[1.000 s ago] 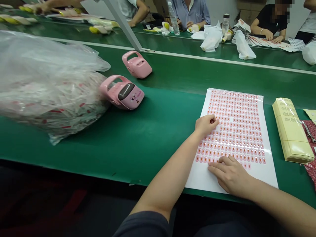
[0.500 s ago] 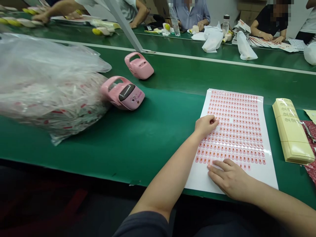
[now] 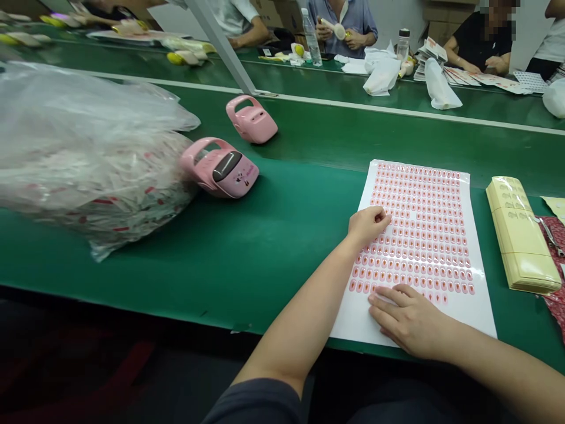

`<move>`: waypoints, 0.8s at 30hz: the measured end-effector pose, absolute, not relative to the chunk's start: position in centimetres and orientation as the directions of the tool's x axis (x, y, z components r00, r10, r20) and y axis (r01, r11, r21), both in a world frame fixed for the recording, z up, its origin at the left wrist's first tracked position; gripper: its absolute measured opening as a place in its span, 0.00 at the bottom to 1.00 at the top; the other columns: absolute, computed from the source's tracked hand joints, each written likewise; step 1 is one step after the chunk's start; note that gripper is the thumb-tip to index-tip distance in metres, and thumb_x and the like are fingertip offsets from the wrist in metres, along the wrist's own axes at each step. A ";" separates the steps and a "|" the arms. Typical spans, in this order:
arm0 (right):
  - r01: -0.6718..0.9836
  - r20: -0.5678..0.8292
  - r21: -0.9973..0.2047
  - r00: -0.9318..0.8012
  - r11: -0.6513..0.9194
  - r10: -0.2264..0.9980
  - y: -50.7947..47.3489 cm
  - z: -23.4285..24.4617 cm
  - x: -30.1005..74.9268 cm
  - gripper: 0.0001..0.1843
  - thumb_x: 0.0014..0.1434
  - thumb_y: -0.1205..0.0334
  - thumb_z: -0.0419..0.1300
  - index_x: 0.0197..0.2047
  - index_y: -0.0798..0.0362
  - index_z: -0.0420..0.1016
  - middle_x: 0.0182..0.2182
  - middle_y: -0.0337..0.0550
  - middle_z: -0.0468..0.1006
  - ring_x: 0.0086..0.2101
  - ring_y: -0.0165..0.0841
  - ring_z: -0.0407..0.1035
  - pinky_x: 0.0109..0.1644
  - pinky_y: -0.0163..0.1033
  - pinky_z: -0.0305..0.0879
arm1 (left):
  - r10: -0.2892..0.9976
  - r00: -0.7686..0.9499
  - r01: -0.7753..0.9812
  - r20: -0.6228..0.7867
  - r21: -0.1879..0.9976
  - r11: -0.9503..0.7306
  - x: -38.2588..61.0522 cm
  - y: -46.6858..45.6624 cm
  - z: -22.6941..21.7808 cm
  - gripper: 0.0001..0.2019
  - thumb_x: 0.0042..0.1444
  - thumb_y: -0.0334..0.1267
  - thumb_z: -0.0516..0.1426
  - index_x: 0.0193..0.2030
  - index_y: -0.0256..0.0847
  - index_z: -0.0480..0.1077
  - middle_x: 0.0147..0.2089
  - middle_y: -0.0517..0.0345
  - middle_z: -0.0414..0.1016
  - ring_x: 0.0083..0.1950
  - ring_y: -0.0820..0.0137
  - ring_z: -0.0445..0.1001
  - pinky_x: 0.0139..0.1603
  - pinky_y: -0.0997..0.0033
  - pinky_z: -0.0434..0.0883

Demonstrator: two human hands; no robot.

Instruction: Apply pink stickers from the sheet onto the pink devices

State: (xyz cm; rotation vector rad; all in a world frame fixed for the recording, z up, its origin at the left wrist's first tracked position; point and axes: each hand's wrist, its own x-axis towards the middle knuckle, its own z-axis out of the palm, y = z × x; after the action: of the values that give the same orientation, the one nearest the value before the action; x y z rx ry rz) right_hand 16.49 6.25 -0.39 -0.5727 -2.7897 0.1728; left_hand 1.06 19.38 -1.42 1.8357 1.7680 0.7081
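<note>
A white sheet of stickers [image 3: 483, 315] lies in front of me, covered with rows of small pink oval stickers with reddish centres. My left hand [image 3: 367, 226] is at the sheet's left side, thumb and fingers pinched together. Whatever sits between those fingertips, if anything, is too small to make out. Close to the left hand and farther right, a few white gaps show in the rows. My right hand [image 3: 408, 320] rests flat on the lower part of the sheet, fingers stretched out toward the left. It covers part of the bottom row.
Right of the sheet are a yellow stack of cards [image 3: 523, 235] and red wrapping [image 3: 551, 235] with a metal tool on it. Two pink handled devices [image 3: 236, 176] and a large clear plastic bag [image 3: 101, 182] stand left. Across the bench, people work among bottles and papers.
My left hand keeps its pinch in place. My right hand has slid very slightly left. Across the bench, a person has lifted a pale object in both hands; an arm at far left has withdrawn.
</note>
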 end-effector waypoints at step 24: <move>0.502 0.224 -0.177 -0.817 0.847 0.531 6.9 -0.9 16.8 0.15 0.59 0.59 0.54 0.48 0.52 0.70 0.56 0.53 0.65 0.54 0.46 0.58 0.51 0.51 0.61 | 0.999 0.030 0.752 0.039 0.657 -0.048 0.9 19.5 -1.4 0.12 0.49 0.44 0.51 0.19 0.42 0.60 0.20 0.65 0.66 0.25 0.73 0.62 0.27 0.72 0.56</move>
State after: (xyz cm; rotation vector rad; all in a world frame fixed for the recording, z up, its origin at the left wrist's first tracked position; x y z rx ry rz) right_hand 16.76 6.90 -0.85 -0.7866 -2.7602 0.1592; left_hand 0.89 19.49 -1.40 1.8521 1.7720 0.7054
